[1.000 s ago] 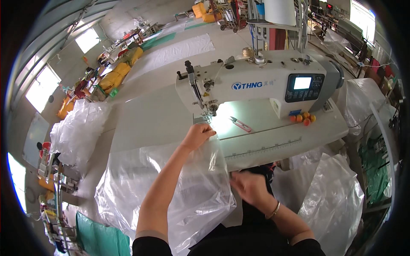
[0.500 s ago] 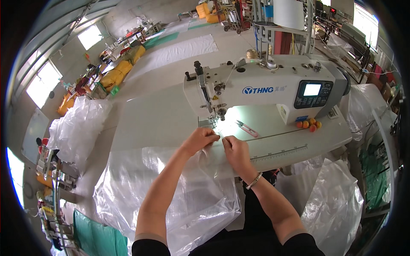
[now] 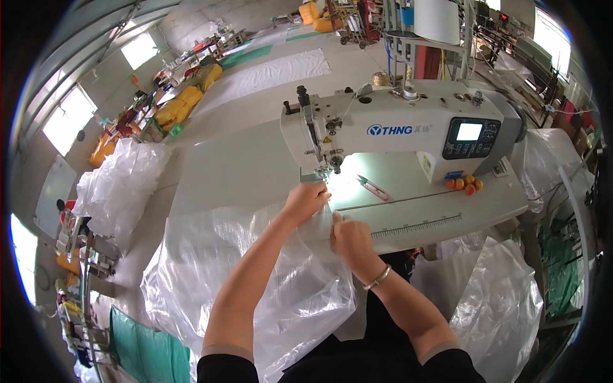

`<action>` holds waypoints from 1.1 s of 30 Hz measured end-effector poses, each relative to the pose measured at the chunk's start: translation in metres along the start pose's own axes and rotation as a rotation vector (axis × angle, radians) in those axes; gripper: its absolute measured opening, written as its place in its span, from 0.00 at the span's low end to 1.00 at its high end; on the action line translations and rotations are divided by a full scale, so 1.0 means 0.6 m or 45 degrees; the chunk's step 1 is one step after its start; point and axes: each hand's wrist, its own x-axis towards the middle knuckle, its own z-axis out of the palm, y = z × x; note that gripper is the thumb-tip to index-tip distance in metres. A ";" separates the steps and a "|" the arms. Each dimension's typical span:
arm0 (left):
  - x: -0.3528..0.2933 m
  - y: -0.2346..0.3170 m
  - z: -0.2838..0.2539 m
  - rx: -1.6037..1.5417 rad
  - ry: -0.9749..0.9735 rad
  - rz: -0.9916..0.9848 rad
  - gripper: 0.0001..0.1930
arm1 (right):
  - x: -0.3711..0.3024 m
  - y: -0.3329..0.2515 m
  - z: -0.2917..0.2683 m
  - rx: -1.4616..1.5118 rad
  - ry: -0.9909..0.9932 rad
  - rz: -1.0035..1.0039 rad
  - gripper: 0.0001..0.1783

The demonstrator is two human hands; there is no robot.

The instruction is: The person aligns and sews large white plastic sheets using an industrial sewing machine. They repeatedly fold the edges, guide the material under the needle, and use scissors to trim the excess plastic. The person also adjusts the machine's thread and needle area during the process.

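Observation:
Clear plastic sheeting (image 3: 255, 281) spreads over the left front of the sewing table and hangs off its near edge. My left hand (image 3: 308, 200) is closed on the sheeting's edge, close to the needle area of a white sewing machine (image 3: 389, 118). Nearer to me and slightly to the right, my right hand (image 3: 351, 239) grips the same edge with its fingers curled. The machine's lamp lights the spot just beyond my left fingertips. Pink-handled thread snips (image 3: 373, 188) lie on the table right of the needle, apart from both hands.
Several small orange-red fruits (image 3: 469, 185) sit by the machine's base. A printed ruler scale (image 3: 416, 226) runs along the table's front. More clear plastic (image 3: 495, 306) is heaped at the right, and another bundle (image 3: 121, 191) stands on the left. A thread cone (image 3: 437, 20) stands behind the machine.
My left hand has moved slightly forward toward the needle. My right hand has drawn back toward me along the sheeting's edge, widening the gap between the hands.

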 end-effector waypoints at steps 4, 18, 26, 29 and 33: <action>-0.006 0.019 0.009 0.149 0.243 0.056 0.13 | -0.033 -0.025 -0.025 -0.088 -0.089 0.011 0.14; -0.108 0.051 0.059 0.079 0.357 0.234 0.19 | 0.057 0.079 -0.035 0.103 0.101 -0.183 0.13; -0.109 0.052 0.045 0.194 0.168 0.210 0.22 | 0.109 0.099 -0.001 -0.026 0.100 -0.479 0.18; -0.108 0.047 0.043 0.125 0.194 0.198 0.22 | 0.112 0.095 -0.014 -0.088 0.007 -0.476 0.13; -0.106 0.049 0.034 0.102 0.212 0.239 0.23 | 0.106 0.099 -0.017 -0.090 0.052 -0.490 0.12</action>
